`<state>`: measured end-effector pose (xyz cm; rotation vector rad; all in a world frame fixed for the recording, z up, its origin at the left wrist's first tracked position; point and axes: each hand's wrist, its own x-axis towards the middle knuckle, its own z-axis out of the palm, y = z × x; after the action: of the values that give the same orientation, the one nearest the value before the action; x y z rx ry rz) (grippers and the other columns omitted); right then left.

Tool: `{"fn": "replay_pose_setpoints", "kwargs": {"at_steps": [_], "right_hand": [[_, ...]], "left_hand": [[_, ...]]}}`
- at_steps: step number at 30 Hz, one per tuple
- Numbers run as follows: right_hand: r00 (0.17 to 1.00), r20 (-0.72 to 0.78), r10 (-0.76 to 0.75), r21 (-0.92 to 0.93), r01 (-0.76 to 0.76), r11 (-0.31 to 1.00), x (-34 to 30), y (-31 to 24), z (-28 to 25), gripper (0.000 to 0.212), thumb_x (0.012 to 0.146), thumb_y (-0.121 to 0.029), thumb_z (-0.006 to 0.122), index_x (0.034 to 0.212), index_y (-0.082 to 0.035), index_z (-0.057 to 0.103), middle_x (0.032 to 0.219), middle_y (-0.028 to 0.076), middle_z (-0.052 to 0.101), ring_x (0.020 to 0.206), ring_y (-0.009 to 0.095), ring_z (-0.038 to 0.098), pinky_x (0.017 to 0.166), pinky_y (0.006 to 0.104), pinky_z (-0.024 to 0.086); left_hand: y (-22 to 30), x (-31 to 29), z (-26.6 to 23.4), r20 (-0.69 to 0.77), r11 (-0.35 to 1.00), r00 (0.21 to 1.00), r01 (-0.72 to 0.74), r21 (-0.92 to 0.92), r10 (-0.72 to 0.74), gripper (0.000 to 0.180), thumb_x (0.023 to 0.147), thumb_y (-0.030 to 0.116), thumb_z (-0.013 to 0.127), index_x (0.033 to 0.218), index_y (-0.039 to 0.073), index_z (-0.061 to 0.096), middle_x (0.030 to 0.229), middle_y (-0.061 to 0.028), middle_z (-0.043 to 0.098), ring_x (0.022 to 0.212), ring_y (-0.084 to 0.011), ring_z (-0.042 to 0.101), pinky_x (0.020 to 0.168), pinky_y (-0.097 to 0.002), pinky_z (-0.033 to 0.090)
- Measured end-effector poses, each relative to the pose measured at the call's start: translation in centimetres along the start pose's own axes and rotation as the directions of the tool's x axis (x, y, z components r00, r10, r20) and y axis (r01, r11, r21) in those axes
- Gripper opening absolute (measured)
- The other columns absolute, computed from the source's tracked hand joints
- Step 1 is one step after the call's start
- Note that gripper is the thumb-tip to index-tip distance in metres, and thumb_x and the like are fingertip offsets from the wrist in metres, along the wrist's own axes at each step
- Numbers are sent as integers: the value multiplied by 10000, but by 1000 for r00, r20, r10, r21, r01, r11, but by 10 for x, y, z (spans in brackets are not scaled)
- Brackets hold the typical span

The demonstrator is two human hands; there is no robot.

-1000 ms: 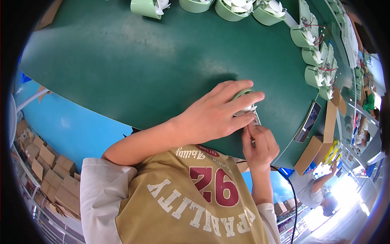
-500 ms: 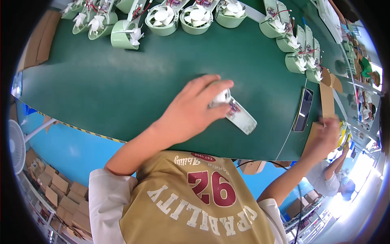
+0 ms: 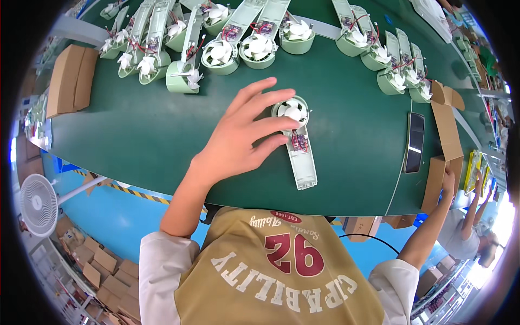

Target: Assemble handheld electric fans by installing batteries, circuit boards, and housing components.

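My left hand (image 3: 241,132) has its fingers spread over the left side of a half-open handheld fan (image 3: 303,160). Some fingertips overlap its round head; whether they press on it I cannot tell. The fan lies on the green table, with its white blades (image 3: 292,111) up and its pale handle pointing toward me. A small purple circuit board (image 3: 299,141) shows in the handle. Far to the right, my right hand (image 3: 448,181) is at an open cardboard box (image 3: 435,187). The box wall hides its fingers.
Several similar open fans (image 3: 259,49) with red wires stand in rows along the far side of the green table (image 3: 162,141). A phone (image 3: 415,143) lies beside the open box. At the far left is a brown carton (image 3: 73,81). Another person's arms (image 3: 475,197) show at the right.
The fan has turned so its handle points more toward me, and my left hand's fingers have spread. My right hand has moved further right, to the box. The whole view has shifted slightly.
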<state>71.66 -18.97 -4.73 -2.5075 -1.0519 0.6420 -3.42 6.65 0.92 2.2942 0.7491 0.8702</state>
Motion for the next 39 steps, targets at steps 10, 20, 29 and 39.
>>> {"fn": "replay_pose_setpoints", "kwargs": {"at_steps": [10, 20, 29, 39], "right_hand": [[938, -66, 341, -99, -346, 933, 6, 21, -14, 225, 866, -157, 641, 884, 49, 729, 686, 130, 686, 502, 230, 666, 397, 380, 468], [915, -345, 210, -389, -343, 855, -30, 60, -50, 262, 901, -216, 633, 930, 18, 746, 686, 189, 654, 700, 245, 730, 603, 343, 550], [980, -167, 107, 12, -106, 994, -40, 29, -13, 264, 914, -215, 704, 1093, -28, 759, 992, 100, 779, 863, 177, 732, 825, 345, 556], [664, -747, -28, 155, 215, 964, -184, -243, 48, 217, 952, -164, 647, 1101, -30, 730, 1011, 34, 744, 813, 94, 641, 767, 242, 503]], "left_hand": [[19, -26, 15, 1, 946, 972, -230, 229, 236, 293, 703, 165, 865, 966, 190, 737, 1316, -10, 657, 1266, -326, 569, 930, -441, 528], [20, -36, 23, -125, 968, 979, -131, 216, 160, 308, 733, 130, 852, 1021, 139, 745, 1282, -57, 672, 1232, -364, 585, 926, -434, 533], [34, -19, 58, -136, 957, 991, 46, 285, -7, 430, 732, 308, 867, 1089, 118, 721, 1304, -65, 629, 1220, -371, 565, 897, -449, 502], [56, -15, 51, -245, 996, 966, -76, 48, 86, 505, 703, 308, 916, 1098, 60, 721, 1271, -132, 659, 1112, -356, 622, 898, -429, 531]]}}
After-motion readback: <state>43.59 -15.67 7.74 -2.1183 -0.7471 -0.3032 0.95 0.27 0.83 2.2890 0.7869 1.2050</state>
